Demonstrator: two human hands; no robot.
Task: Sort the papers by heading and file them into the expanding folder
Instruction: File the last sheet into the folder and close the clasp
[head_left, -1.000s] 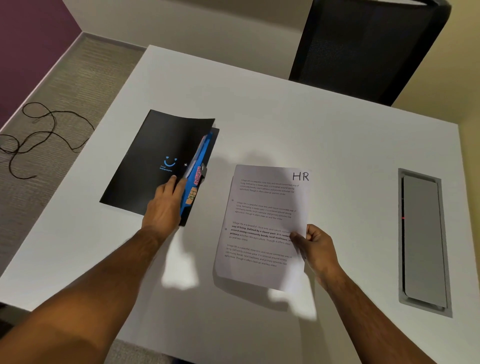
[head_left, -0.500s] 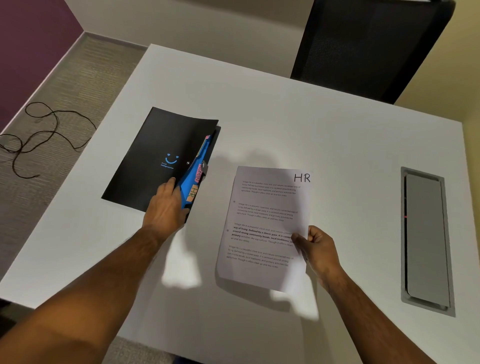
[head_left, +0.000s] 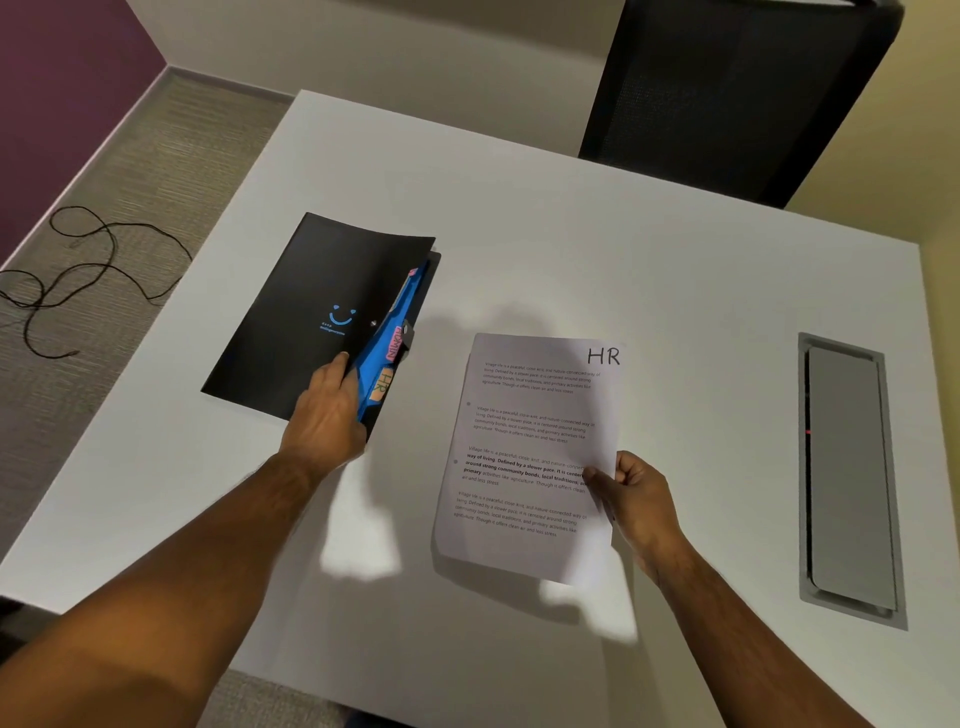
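Note:
A black expanding folder (head_left: 311, 312) with a blue smiley lies on the white table (head_left: 571, 234), left of centre. Its front flap is lifted along the right edge, showing blue dividers (head_left: 387, 338) with tabs marked ADMIN and HR. My left hand (head_left: 324, 410) grips the near right edge of the flap and holds it up. A printed sheet headed HR (head_left: 530, 452) hangs just above the table, right of the folder. My right hand (head_left: 631, 491) pinches its right edge between thumb and curled fingers.
A grey cable hatch (head_left: 847, 478) is set into the table at the right. A black mesh chair (head_left: 737, 88) stands behind the far edge. A black cord (head_left: 78, 270) lies on the carpet to the left.
My left hand has lifted the folder flap slightly further, so the HR and ADMIN tabs show more. The sheet in my right hand has barely moved.

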